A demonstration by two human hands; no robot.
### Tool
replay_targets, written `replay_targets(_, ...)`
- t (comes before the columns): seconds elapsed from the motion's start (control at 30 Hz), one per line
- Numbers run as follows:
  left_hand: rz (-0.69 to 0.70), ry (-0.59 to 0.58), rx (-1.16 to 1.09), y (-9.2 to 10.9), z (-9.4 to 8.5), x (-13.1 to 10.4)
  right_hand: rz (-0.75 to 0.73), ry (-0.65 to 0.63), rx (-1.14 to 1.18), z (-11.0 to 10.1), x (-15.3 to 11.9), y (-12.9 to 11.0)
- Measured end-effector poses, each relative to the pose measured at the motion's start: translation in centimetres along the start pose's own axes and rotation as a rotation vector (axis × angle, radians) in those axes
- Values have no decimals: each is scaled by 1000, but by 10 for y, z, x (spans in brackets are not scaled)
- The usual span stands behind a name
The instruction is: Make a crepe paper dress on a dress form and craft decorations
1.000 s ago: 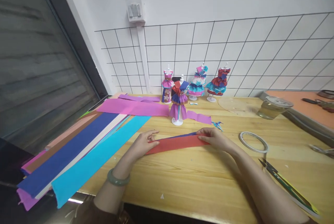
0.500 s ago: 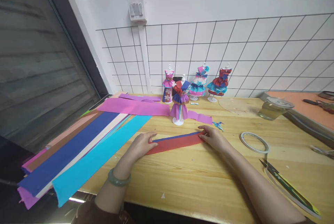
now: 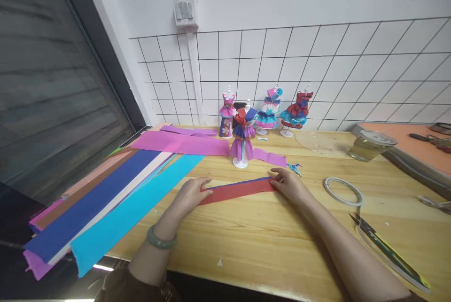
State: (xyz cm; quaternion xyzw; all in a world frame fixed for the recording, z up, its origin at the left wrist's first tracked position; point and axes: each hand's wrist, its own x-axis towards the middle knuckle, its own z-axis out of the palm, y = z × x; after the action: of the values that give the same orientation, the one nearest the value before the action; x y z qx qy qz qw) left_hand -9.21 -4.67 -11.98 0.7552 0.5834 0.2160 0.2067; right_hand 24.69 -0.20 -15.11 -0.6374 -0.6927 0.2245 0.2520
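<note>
A red crepe-paper strip (image 3: 239,191) with a narrow blue strip (image 3: 243,182) showing along its far edge stretches low over the wooden table. My left hand (image 3: 193,195) pinches its left end between thumb and fingers. At the right end my right hand (image 3: 287,185) grips it the same way. Just beyond the strip stands a small dress form (image 3: 244,137) in a red, blue and purple paper dress. A purple paper piece (image 3: 270,157) lies behind my right hand, beside a small blue bow (image 3: 294,169).
Long paper strips in several colours, a cyan one (image 3: 141,212) nearest, fan out at the left. Dressed forms (image 3: 268,112) stand by the wall. At the right lie a tape roll (image 3: 343,192), scissors (image 3: 391,250) and a lidded cup (image 3: 372,145).
The red strip now covers more of the blue one, leaving a thinner blue line. Both hands stay almost in place at the ends.
</note>
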Motion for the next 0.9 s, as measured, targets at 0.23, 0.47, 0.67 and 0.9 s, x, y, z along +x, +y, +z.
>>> replay_targets(0.23,0,-6,1,1,1,-1,9,20,0,0,1,0)
replay_targets(0.47,86,54,69,-2,1,1,-18,49,10,-1,0,0)
replay_targets(0.67,119,66,94,-2,2,1,-40,39,41,4,-1,1)
replay_targets(0.9,90,9,46,5,0,0,-70,5,-8,6,-1,2)
